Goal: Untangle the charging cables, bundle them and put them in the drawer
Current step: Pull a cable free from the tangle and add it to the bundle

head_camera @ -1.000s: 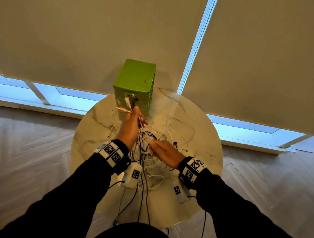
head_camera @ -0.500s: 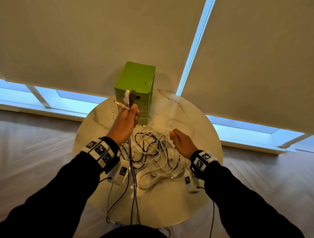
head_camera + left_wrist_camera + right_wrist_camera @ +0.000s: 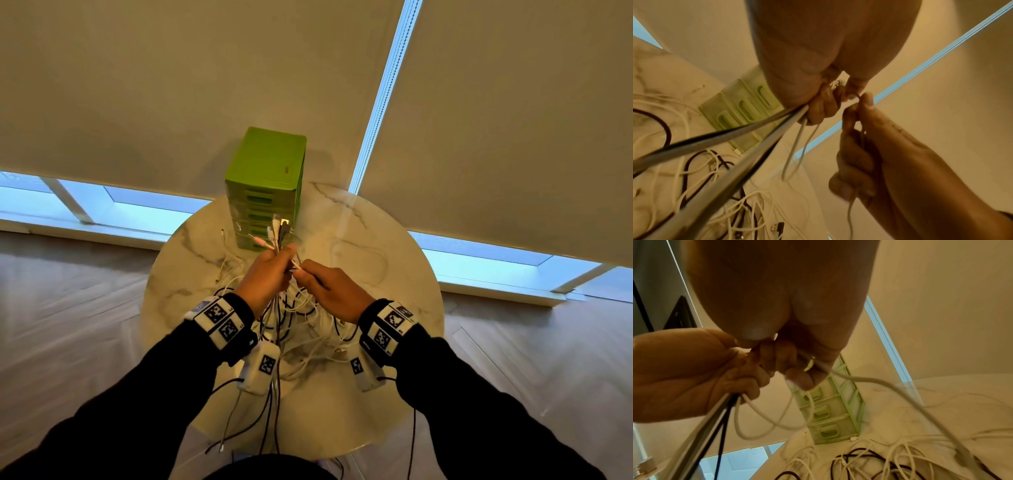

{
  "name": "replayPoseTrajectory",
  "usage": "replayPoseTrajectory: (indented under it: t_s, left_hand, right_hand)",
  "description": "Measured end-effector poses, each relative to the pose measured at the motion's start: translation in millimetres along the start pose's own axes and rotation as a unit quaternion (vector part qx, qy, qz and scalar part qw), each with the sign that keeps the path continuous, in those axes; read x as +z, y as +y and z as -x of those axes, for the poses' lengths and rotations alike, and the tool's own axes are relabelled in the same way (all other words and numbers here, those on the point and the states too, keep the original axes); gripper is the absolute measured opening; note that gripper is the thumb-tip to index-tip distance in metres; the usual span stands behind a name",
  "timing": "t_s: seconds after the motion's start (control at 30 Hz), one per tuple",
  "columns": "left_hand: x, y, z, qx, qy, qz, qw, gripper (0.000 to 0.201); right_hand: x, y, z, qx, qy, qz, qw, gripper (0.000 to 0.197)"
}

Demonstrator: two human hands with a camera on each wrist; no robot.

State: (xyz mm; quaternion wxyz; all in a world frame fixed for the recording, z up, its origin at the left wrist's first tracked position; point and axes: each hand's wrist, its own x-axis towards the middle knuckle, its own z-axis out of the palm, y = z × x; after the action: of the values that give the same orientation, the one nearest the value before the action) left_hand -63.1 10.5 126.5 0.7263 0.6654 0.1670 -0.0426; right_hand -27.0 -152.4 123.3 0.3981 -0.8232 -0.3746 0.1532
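Cables point(image 3: 301, 318) were seen tangled on the marble table point(image 3: 394, 274), centre frame. Several cable ends were gripped in the left hand point(image 3: 265, 279); just right, one white cable was pinched by the right hand point(image 3: 329, 291). Drawers of the green unit point(image 3: 267, 178), above, were shut.

One green plastic drawer tower point(image 3: 265, 186) on one round white marble table point(image 3: 394, 274). Two hands. White and black charging cables point(image 3: 308, 329) too tangled to count.

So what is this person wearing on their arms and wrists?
Long black sleeves cover both arms. Each wrist carries a white band printed with square black-and-white code markers, over a black strap. A small white box with one more marker hangs under each wrist, trailing a thin dark cable. The left hand and right hand are bare.
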Motion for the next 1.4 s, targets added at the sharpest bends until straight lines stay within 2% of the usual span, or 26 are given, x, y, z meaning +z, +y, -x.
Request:
replayPoseTrajectory:
  t_s: [0.1, 0.17, 0.3, 0.4, 0.47, 0.57, 0.6, 0.67, 0.7, 0.77, 0.83, 0.93, 1.03, 1.13, 1.23, 1.3, 1.33, 1.4]
  left_hand:
    - [-8, 15, -5, 0.032, 0.076, 0.043, 0.996, 0.036]
    - [-17, 28, -8, 0.065, 0.088, 0.069, 0.992, 0.035]
    - [-14, 29, -3, 0.097, 0.039, 0.048, 0.993, 0.028]
    - [7, 23, 5, 0.103, -0.007, 0.043, 0.994, 0.025]
    - [23, 24, 8, 0.107, -0.031, 0.06, 0.992, 0.024]
    - [44, 23, 9, 0.098, -0.053, 0.074, 0.991, 0.023]
    - [52, 22, 8, 0.093, -0.068, 0.076, 0.99, 0.023]
    - [69, 21, 8, 0.084, -0.103, 0.083, 0.988, 0.026]
    - [77, 20, 9, 0.082, -0.118, 0.083, 0.986, 0.027]
    - [100, 20, 12, 0.086, -0.151, 0.069, 0.982, 0.028]
    - [124, 19, 18, 0.094, -0.184, 0.049, 0.977, 0.028]
    - [158, 13, 25, 0.101, -0.228, 0.01, 0.968, 0.026]
    - [183, 9, 27, 0.112, -0.277, -0.017, 0.954, 0.027]
    - [203, 11, 29, 0.117, -0.312, -0.038, 0.942, 0.026]
    - [213, 12, 25, 0.092, -0.304, -0.004, 0.948, 0.028]
    - [217, 13, 22, 0.06, -0.31, 0.037, 0.948, 0.033]
    - [217, 12, 20, 0.044, -0.32, 0.059, 0.944, 0.035]
    - [216, 11, 18, 0.019, -0.343, 0.088, 0.935, 0.036]
  right_hand:
    - [6, 21, 17, 0.071, -0.083, -0.007, 0.994, 0.039]
    - [10, 39, 31, 0.116, -0.096, -0.04, 0.988, 0.046]
    - [1, 64, 41, 0.166, 0.001, 0.005, 0.986, 0.049]
    - [-13, 66, 39, 0.167, 0.056, 0.018, 0.984, 0.035]
    - [-23, 62, 41, 0.159, 0.106, -0.017, 0.981, 0.028]
    - [-43, 50, 50, 0.185, 0.17, -0.083, 0.964, 0.022]
    - [-51, 53, 57, 0.205, 0.18, -0.059, 0.96, 0.03]
    - [-66, 59, 75, 0.233, 0.191, 0.054, 0.952, 0.058]
    - [-72, 59, 85, 0.221, 0.184, 0.115, 0.951, 0.07]
    - [-75, 51, 106, 0.174, 0.153, 0.17, 0.958, 0.076]
    - [-70, 37, 123, 0.165, 0.123, 0.132, 0.97, 0.072]
    - [-61, 25, 143, 0.187, 0.182, 0.022, 0.965, 0.055]
    - [-62, 26, 167, 0.213, 0.226, 0.025, 0.95, 0.027]
    - [-69, 29, 198, 0.214, 0.294, 0.048, 0.93, 0.026]
    - [-76, 34, 231, 0.221, 0.372, 0.088, 0.897, 0.027]
    - [-78, 50, 257, 0.295, 0.373, 0.072, 0.877, 0.03]
    - [-76, 63, 271, 0.363, 0.339, 0.055, 0.866, 0.03]
    - [-66, 88, 296, 0.513, 0.21, 0.045, 0.831, 0.029]
